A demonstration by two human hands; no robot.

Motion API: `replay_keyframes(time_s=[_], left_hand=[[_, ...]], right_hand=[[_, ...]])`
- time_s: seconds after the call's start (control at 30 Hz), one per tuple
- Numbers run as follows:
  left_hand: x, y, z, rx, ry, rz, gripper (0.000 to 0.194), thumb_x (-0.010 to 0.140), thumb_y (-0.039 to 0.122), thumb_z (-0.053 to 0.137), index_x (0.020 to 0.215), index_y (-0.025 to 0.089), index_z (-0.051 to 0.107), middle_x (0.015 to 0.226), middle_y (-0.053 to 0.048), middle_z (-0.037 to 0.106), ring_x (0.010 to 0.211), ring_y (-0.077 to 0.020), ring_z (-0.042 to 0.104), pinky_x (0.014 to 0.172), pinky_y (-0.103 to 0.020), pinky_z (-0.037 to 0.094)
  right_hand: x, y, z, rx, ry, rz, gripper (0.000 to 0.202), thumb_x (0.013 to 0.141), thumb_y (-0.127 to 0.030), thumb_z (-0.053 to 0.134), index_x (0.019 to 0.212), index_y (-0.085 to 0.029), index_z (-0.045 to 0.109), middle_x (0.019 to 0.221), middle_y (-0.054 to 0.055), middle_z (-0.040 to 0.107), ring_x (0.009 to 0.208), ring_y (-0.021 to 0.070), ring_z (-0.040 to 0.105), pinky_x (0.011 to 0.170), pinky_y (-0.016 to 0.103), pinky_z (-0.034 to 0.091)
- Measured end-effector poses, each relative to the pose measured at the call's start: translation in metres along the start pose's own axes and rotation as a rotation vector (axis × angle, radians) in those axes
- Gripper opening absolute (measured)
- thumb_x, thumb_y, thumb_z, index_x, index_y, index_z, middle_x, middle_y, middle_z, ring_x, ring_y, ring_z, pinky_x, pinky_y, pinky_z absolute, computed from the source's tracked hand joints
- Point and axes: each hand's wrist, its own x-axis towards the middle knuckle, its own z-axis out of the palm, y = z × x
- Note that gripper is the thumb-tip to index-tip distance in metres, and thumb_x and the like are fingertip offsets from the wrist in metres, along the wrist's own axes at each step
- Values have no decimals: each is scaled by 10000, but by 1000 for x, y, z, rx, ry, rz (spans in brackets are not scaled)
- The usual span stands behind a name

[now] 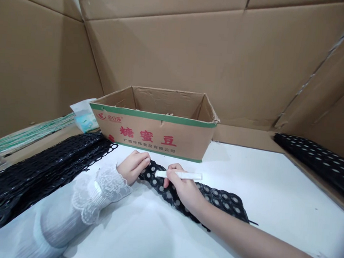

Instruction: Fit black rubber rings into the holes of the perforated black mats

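Note:
A black strip with rows of round holes (220, 199) lies slantwise across the white tabletop, pale discs showing in its holes. My left hand (134, 166) is closed on the strip's left end, fingers curled over it. In my right hand (182, 186) is a slim white stick-shaped tool (190, 176), pinched like a pen, its left tip over the strip near my left hand. What kind of tool it is does not show clearly. My right hand and forearm hide part of the strip's middle.
A cardboard box (159, 134) with red lettering stands behind my hands. Black perforated strips (41, 174) lie piled at the left, with another black perforated stack (322, 160) at the right. Green-white strands (36, 131) and a tissue pack (85, 115) sit at the left. Cardboard walls (178, 53) surround the table (138, 234).

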Motion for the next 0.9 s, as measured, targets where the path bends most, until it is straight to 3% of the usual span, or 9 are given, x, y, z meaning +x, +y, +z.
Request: replay_keyframes(time_s=[0.27, 0.5, 0.7, 0.9], left_hand=[[-5, 9, 1, -41, 8, -43, 315, 885, 317, 238, 649, 186, 400, 572, 9, 431, 612, -148, 415, 624, -283, 334], [0, -3, 1, -53, -35, -77, 329, 884, 348, 245, 643, 183, 396, 551, 23, 421, 584, -140, 417, 617, -276, 328], [1, -8, 2, -41, -49, -66, 330, 879, 351, 240, 637, 183, 389, 539, 25, 417, 566, -139, 413, 606, -276, 324], [-1, 1, 0, -113, -35, -109, 333, 880, 359, 250, 628, 183, 376, 544, 28, 399, 573, -134, 403, 600, -270, 323]], right_hand=[[-4, -4, 3, -101, 28, -10, 315, 829, -318, 364, 567, -187, 481, 839, 2, 452, 788, 138, 455, 806, 266, 311], [1, -4, 4, 97, 98, 21, 336, 785, -234, 361, 457, -178, 404, 702, -7, 455, 715, 129, 440, 741, 247, 316], [1, -2, 3, 129, 117, 63, 315, 779, -252, 369, 477, -180, 423, 674, -15, 467, 664, 128, 429, 684, 255, 321], [-1, 0, 4, 63, 107, 5, 339, 816, -291, 355, 517, -180, 470, 786, -1, 500, 787, 143, 468, 811, 263, 297]])
